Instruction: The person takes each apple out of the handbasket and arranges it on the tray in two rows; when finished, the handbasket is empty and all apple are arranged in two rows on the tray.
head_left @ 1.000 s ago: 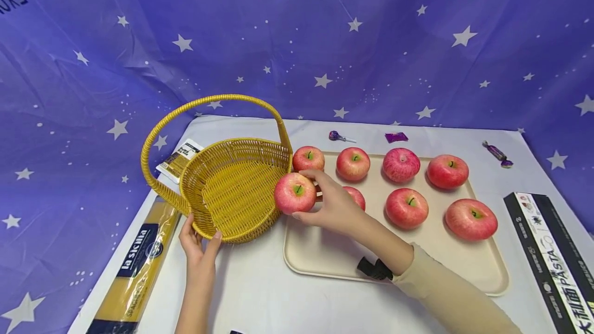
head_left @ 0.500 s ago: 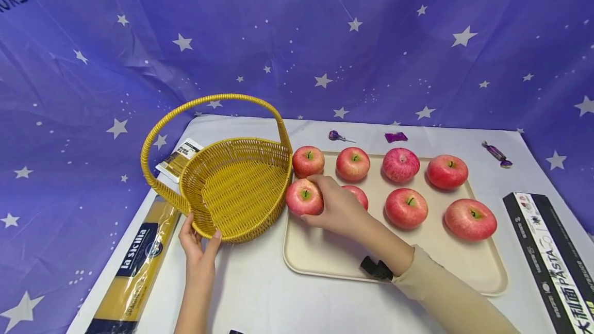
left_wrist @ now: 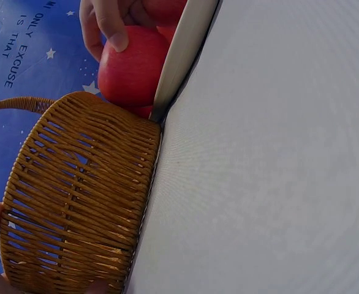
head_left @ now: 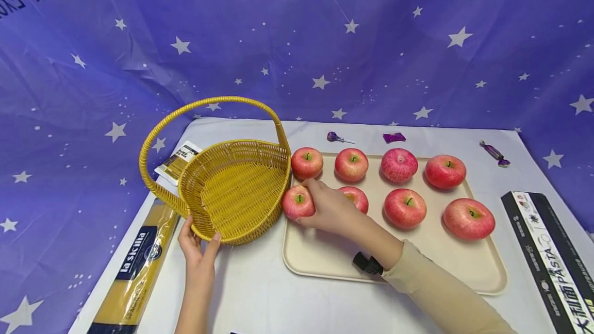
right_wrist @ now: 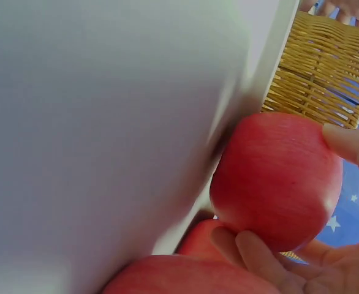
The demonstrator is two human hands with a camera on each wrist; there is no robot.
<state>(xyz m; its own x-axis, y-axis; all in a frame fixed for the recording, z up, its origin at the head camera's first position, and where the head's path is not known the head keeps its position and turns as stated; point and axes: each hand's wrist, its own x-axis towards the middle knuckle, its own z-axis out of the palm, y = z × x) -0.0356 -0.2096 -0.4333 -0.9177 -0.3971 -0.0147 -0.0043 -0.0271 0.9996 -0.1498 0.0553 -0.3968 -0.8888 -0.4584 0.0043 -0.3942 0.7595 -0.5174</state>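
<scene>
In the head view my right hand [head_left: 330, 207] grips a red apple [head_left: 296, 203] at the left edge of a beige tray [head_left: 325, 254], right beside the basket. The right wrist view shows thumb and fingers around this apple [right_wrist: 277, 177], low at the tray. My left hand [head_left: 199, 251] holds the near-left rim of a yellow wicker basket [head_left: 252, 230], close to the handle's base, thumb over the rim. Nothing lies in the basket. Several other apples stand on the tray in two rows; one apple [head_left: 355, 199] is partly hidden behind my right hand.
A lollipop [head_left: 339, 137] and two wrapped candies, one purple candy [head_left: 394, 137] and one twisted candy [head_left: 494, 153], lie behind the tray. A spaghetti pack [head_left: 134, 272] and a small packet [head_left: 178, 161] flank the basket's left. A black pasta box [head_left: 547, 256] lies at right.
My right hand has moved the apple from over the basket's right rim, first rightward, then lower toward the tray's left edge. The left hand and basket stay in place.
</scene>
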